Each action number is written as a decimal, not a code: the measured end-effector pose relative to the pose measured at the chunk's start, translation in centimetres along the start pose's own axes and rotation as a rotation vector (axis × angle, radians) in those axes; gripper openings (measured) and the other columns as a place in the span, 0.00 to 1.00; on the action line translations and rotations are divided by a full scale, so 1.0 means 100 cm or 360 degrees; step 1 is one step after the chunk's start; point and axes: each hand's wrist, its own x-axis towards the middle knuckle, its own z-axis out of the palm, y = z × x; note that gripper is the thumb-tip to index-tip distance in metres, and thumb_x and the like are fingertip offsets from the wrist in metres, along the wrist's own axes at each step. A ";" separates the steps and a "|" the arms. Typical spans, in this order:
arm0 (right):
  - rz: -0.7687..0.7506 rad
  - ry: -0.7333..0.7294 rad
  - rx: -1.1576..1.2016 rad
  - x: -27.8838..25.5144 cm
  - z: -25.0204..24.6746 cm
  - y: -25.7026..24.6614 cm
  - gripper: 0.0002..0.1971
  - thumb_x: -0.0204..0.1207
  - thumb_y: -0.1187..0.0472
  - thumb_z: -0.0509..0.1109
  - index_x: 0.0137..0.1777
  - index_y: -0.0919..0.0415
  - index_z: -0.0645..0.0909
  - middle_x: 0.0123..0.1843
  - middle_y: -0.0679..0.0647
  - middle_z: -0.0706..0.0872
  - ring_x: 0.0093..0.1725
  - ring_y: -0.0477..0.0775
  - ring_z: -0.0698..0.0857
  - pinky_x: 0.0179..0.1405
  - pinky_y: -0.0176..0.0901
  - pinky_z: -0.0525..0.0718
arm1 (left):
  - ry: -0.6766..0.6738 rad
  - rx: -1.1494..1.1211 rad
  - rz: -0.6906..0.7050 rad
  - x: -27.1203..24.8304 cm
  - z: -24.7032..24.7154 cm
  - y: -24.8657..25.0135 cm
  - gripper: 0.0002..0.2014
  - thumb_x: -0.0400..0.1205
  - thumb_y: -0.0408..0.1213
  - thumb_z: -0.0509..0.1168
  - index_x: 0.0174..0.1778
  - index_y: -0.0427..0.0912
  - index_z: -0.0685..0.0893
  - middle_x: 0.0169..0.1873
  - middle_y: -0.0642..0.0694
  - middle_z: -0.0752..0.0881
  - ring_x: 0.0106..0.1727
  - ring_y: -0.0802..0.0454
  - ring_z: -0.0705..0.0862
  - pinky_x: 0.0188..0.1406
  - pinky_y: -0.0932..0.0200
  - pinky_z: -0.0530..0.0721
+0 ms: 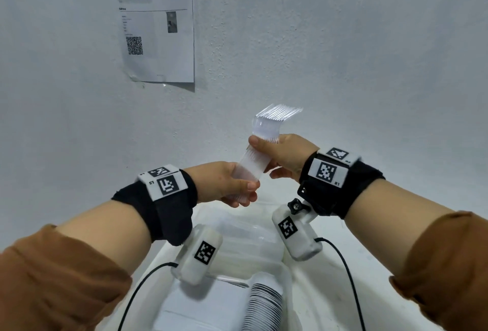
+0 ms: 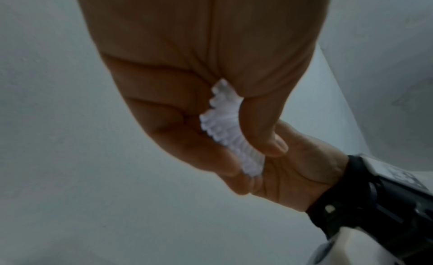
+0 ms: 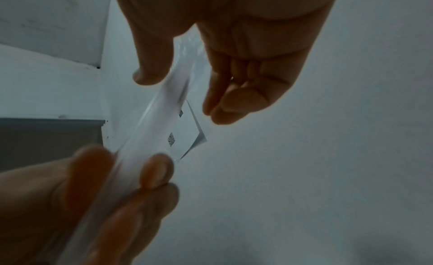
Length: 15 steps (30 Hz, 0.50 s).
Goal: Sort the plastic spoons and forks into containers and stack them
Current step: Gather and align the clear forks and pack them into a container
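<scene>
1. Nearest the body, low in the head view, a white plastic container (image 1: 287, 281) sits on the white table (image 1: 390, 272). Inside it a nested row of white plastic spoons (image 1: 264, 301) lies with its long axis running toward the wearer.
2. Just beyond it, under the wrists, sits a clear plastic container (image 1: 253, 235); contents too faint to tell.
3. Above that container, both hands hold one nested stack of clear plastic forks (image 1: 250, 167) in the air.
4. Left hand (image 1: 224, 185) is nearer and lower, thumb and fingers pinching the handle ends; the left wrist view shows the ridged handle tips (image 2: 230, 128) clamped there.
5. Right hand (image 1: 282, 156) is farther and higher, thumb and fingers closed around the stack just below the heads.
6. Stack axis runs from lower left near the body up and away to the right; tines (image 1: 280, 112) point at the grey-white wall (image 1: 369, 53).
7. Judgement: lowering calls for tipping that axis flat to match the clear container directly below.
</scene>
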 end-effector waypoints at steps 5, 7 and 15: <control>-0.0156 0.0346 -0.0612 0.001 -0.002 -0.009 0.12 0.73 0.46 0.72 0.40 0.53 0.78 0.39 0.51 0.84 0.36 0.49 0.84 0.39 0.39 0.83 | 0.0026 -0.0058 -0.0077 -0.004 -0.024 -0.022 0.05 0.83 0.35 0.62 0.42 0.44 0.80 0.24 0.57 0.86 0.28 0.65 0.84 0.30 0.72 0.80; -0.0369 0.0425 -0.0709 -0.003 0.001 -0.015 0.08 0.72 0.54 0.75 0.43 0.53 0.77 0.38 0.47 0.81 0.33 0.44 0.80 0.34 0.33 0.80 | 0.0015 -0.0063 -0.0106 -0.006 -0.032 -0.029 0.04 0.83 0.36 0.62 0.43 0.43 0.80 0.24 0.56 0.86 0.28 0.65 0.84 0.28 0.71 0.79; -0.0717 -0.0321 -0.2059 0.010 0.059 -0.028 0.35 0.74 0.61 0.73 0.80 0.52 0.62 0.76 0.50 0.65 0.70 0.49 0.70 0.64 0.36 0.69 | -0.0157 -0.0002 -0.0160 -0.007 -0.050 -0.051 0.05 0.82 0.38 0.63 0.42 0.43 0.80 0.27 0.55 0.87 0.28 0.63 0.84 0.27 0.71 0.79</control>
